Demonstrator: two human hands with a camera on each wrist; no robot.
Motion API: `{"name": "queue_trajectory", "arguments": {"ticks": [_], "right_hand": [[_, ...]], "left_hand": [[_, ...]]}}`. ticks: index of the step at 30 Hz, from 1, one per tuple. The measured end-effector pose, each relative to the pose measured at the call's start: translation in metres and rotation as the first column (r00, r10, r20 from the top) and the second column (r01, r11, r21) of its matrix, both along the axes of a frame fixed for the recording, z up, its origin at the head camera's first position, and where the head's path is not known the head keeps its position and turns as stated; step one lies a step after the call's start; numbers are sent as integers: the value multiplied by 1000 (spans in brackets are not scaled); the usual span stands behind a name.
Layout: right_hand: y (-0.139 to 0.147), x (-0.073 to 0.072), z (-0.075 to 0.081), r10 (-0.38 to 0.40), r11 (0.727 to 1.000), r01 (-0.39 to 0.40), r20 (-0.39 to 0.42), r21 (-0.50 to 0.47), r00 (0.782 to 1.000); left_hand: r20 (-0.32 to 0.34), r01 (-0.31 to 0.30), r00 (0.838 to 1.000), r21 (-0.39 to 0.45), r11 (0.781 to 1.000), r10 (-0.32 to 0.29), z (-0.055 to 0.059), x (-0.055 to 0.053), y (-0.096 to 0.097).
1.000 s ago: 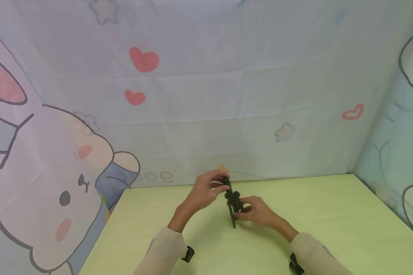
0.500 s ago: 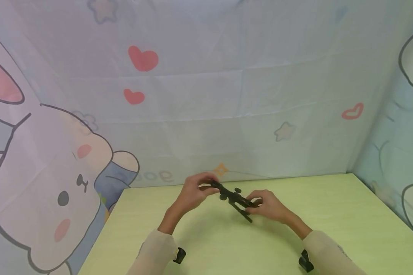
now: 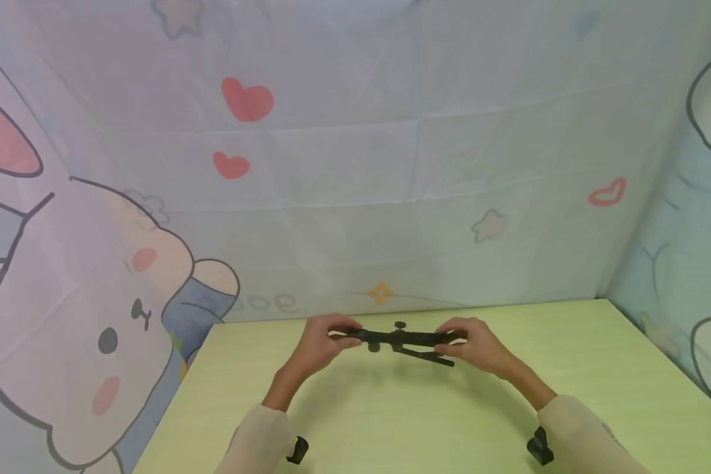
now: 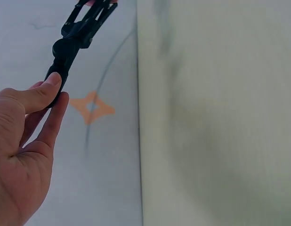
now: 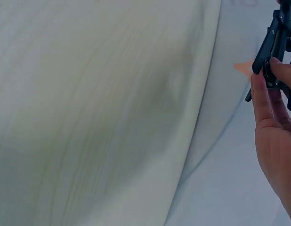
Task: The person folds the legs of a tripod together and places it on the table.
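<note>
A small black tripod [image 3: 398,338] with round knobs is held level above the table, one thin leg angled down from the rest. At its left end, my left hand [image 3: 321,343] pinches it between thumb and fingers. The left wrist view shows that thumb and fingers [image 4: 55,117] on the narrow end of the tripod [image 4: 72,40], with the legs pointing away. My right hand [image 3: 476,343] pinches the leg end at the right. In the right wrist view the thumb and fingertips hold the bunched legs [image 5: 272,44] near their feet.
A pale yellow-green table [image 3: 403,428] lies beneath both hands. Close behind it hangs a cloth backdrop [image 3: 343,250] with printed hearts, stars and a rabbit. Black devices [image 3: 540,446] are worn at both wrists.
The tripod has turned from pointing toward the backdrop to lying crosswise, level between my hands. My left hand has moved left and down; my right has moved right and slightly up.
</note>
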State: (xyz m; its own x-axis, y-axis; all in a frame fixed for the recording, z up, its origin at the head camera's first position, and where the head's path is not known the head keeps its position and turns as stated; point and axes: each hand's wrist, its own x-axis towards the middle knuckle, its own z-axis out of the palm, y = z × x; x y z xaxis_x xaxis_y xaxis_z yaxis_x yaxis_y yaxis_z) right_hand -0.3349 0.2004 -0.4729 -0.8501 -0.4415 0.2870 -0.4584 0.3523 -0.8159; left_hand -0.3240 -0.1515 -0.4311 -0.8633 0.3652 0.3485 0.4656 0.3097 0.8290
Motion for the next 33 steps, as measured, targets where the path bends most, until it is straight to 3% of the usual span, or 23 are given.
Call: {"name": "queue_trajectory", "arguments": {"ticks": [14, 20, 33], "right_hand": [[-8, -3, -11, -24, 999, 25, -57, 22, 998], [-11, -3, -17, -43, 997, 46, -62, 62, 997], [-13, -5, -31, 18, 996, -10, -87, 90, 996]], "left_hand": [[-23, -9, 1000, -220, 975, 4, -33, -2, -6], [10, 4, 1000, -254, 967, -2, -43, -5, -4], [34, 21, 999, -342, 940, -10, -58, -3, 1]]}}
